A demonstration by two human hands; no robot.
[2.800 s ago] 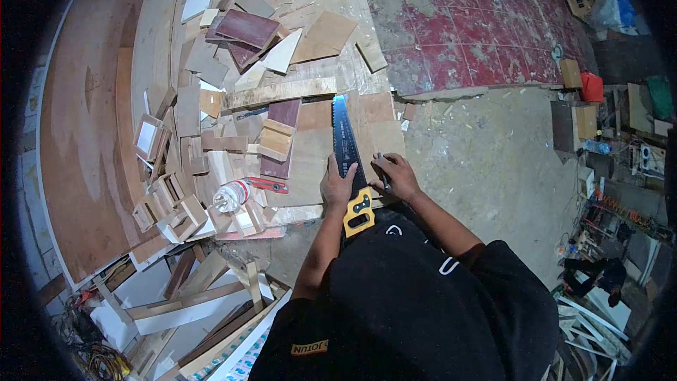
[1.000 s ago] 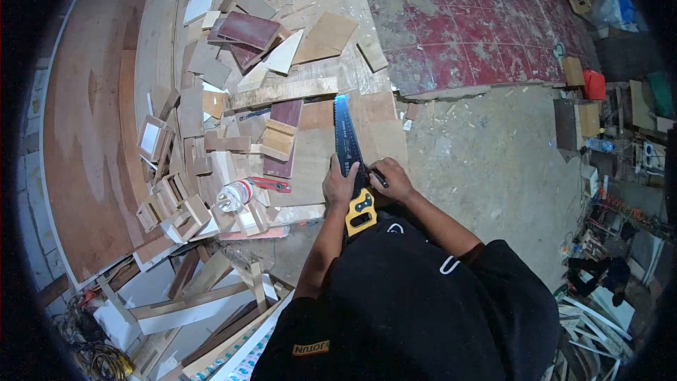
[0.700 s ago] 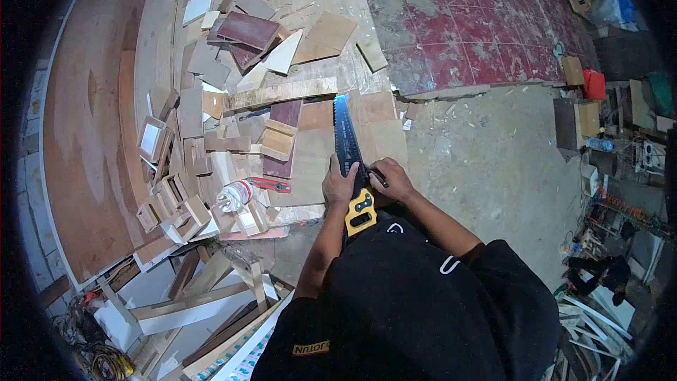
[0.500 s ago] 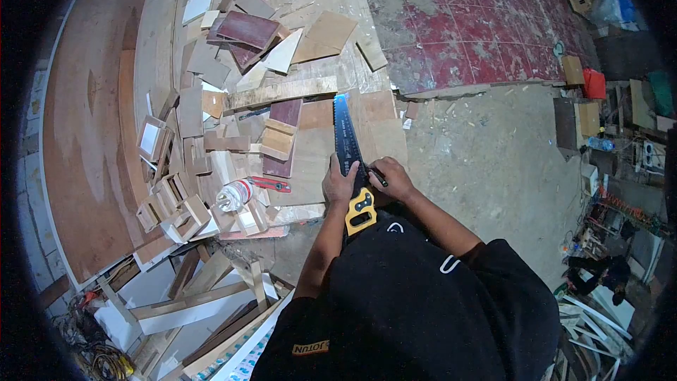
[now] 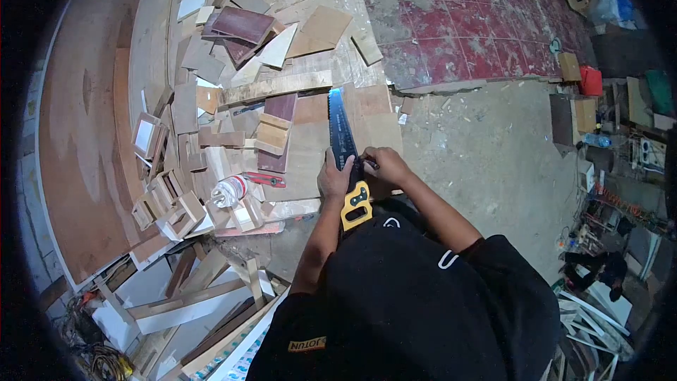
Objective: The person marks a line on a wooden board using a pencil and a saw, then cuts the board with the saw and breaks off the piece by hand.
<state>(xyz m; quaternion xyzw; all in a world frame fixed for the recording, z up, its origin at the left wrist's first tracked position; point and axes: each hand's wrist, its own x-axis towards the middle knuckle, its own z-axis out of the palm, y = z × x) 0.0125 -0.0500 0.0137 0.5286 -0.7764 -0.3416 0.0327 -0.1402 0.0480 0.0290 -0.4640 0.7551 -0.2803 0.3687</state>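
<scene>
A handsaw [image 5: 340,127] with a dark blade and yellow handle [image 5: 356,206] lies along the plywood sheet [image 5: 308,147], its tip pointing away from me. My left hand [image 5: 335,175] grips the blade near the handle, thumb on top. On the blade's other side, my right hand [image 5: 386,166] is closed around a thin dark pen-like stick [image 5: 371,164], close to the saw's edge. Its exact kind is hard to make out. A red utility knife [image 5: 265,180] and a white jar-like container [image 5: 230,191] lie to the left of my hands.
Small wooden boxes [image 5: 185,213] and board offcuts [image 5: 243,27] cover the left and far bench. A long wood strip [image 5: 276,87] lies beyond the saw tip. Scrap lumber [image 5: 190,303] is piled lower left. Concrete floor [image 5: 479,148] extends right; a person [image 5: 599,271] is at far right.
The view has shifted slightly. My right hand has turned, and the dark stick now lies more level beside the blade. My left hand keeps its hold on the saw.
</scene>
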